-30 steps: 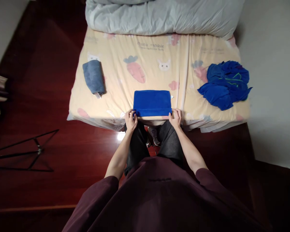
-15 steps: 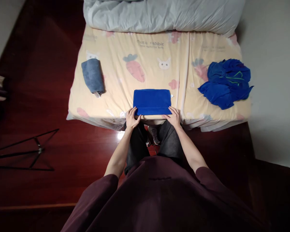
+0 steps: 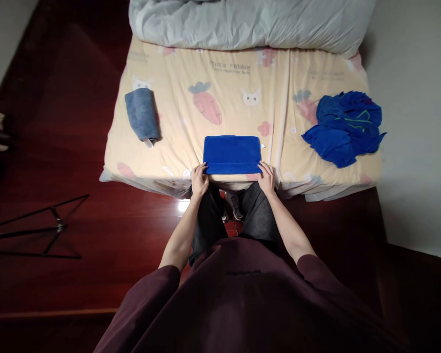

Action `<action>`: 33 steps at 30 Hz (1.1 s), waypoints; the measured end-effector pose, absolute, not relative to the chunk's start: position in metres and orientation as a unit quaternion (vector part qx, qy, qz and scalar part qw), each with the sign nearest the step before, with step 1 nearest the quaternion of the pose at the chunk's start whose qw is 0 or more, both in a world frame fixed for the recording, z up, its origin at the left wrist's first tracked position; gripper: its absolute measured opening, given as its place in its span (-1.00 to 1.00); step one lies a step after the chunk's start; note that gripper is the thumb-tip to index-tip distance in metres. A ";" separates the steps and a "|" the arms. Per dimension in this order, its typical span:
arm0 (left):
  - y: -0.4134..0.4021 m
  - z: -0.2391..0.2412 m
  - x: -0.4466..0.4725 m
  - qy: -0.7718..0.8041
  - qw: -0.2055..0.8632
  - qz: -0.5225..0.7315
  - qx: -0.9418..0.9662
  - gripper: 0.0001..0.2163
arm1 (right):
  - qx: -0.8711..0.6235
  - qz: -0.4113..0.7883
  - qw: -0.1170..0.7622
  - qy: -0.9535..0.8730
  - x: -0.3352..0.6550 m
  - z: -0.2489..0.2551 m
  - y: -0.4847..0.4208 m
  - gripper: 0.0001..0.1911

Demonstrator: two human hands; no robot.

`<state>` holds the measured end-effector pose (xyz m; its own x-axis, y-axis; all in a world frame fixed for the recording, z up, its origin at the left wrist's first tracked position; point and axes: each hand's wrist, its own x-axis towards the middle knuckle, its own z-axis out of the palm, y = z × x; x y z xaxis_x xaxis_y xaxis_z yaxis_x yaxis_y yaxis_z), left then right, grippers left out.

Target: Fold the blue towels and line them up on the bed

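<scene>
A blue towel (image 3: 232, 149) lies folded into a flat rectangle at the bed's near edge. A strip along its near side is turned over, and a small white tag sticks out at its right. My left hand (image 3: 199, 180) grips the near left corner, fingertips on top and thumb tucked out of sight. At the near right corner my right hand (image 3: 267, 178) has hold of the towel in the same way. Farther left on the bed rests a rolled grey-blue towel (image 3: 142, 115). A crumpled heap of blue cloth (image 3: 345, 127) with green trim lies to the right.
The bed (image 3: 176, 132) has a yellow sheet printed with carrots and rabbits. A bunched pale quilt (image 3: 242, 24) crosses its far end. A wall (image 3: 419, 137) stands close on the right. Black tripod legs (image 3: 55, 228) are on the dark red floor (image 3: 113, 215) at left.
My thumbs, stretched inward along the towel's near edge before, are now drawn in and hidden. Both hands have closed at the corners. The towel has hardly moved.
</scene>
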<state>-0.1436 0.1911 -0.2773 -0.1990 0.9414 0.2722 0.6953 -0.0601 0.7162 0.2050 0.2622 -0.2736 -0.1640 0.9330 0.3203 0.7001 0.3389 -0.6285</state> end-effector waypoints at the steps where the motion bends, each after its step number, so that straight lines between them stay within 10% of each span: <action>1: 0.191 -0.277 -0.144 0.667 0.156 0.394 0.613 -0.56 | -0.547 0.169 0.346 -0.744 0.205 -0.274 0.262 -0.49; 33: 0.189 -0.287 -0.144 0.765 0.116 0.426 0.468 -0.61 | -0.652 0.253 0.316 -0.641 0.201 -0.273 0.263 -0.56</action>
<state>-0.1443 0.1890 -0.2875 -0.5357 0.8147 0.2219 0.6175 0.1987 0.7611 0.2014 0.2635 -0.2728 0.0495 0.9959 0.0755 0.6755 0.0223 -0.7370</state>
